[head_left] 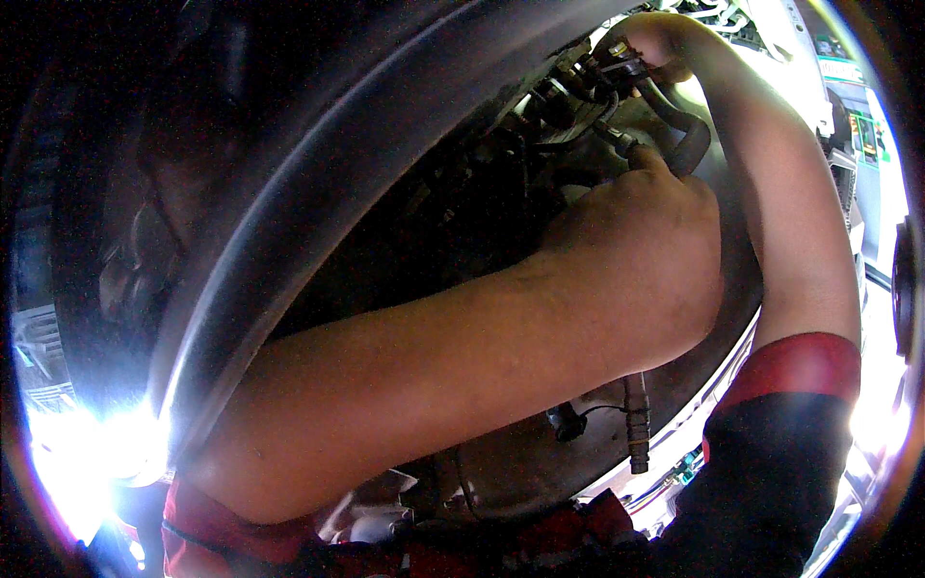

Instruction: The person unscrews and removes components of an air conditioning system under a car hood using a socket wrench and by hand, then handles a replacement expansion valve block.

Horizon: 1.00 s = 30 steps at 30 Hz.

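Note:
My left hand (641,241) reaches across from the lower left, its back toward me and its fingers curled. One finger presses by a dark fitting with a metallic collar (619,142); what the palm holds is hidden. Below that hand hangs a dark rod-like piece with a ridged end (637,424); whether it joins what I grip cannot be seen. My right hand (660,46) bends over from the upper right beside a dark connector with a yellowish spot (621,53). Its fingers are mostly out of sight. A thick curved black hose (686,130) runs between the two hands.
A broad dark curved panel edge (279,207) arches along the left of a deep, shadowed cavity. Behind my hands is a smooth grey-brown curved surface (520,472). A small black plug on a thin wire (567,422) hangs low. Bright light glares at lower left.

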Available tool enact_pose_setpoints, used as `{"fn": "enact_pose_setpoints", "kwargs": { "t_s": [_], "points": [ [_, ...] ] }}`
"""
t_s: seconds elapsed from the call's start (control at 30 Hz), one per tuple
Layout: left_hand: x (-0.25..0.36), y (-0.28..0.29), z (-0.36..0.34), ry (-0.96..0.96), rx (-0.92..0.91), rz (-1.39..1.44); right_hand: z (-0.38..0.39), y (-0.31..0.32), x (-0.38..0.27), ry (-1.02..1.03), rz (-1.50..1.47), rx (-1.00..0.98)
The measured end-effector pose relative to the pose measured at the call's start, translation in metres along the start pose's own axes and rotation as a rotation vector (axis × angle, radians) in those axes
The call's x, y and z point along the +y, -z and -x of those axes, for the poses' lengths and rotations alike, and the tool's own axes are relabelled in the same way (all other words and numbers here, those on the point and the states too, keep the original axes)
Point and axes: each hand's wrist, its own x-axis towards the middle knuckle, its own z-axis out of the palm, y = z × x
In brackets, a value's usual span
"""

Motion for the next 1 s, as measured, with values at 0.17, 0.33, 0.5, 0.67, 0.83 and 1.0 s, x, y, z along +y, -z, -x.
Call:
{"fn": "enact_pose_setpoints", "kwargs": {
  "t_s": [0.17,0.33,0.5,0.67,0.83,1.0],
  "points": [
    [0.004,0.007,0.001,0.091,-0.025,0.047,0.0,0.001,-0.001,-0.006,0.005,-0.005],
    [0.002,0.005,0.0,0.04,-0.005,0.017,-0.006,0.001,-0.003,0.026,0.155,-0.058],
    [0.0,0.001,-0.001,0.019,0.017,0.029,-0.016,0.005,-0.003,0.056,0.306,-0.109],
    [-0.001,0.001,0.0,0.017,0.017,0.028,-0.022,0.005,0.008,0.088,0.455,-0.161],
    [-0.001,-0.005,-0.002,-0.058,0.033,-0.038,-0.026,0.008,0.038,0.115,0.605,-0.22],
    [-0.003,-0.006,-0.001,-0.04,0.065,0.0,-0.024,0.012,0.03,-0.042,0.283,-0.226]
  ]
}}
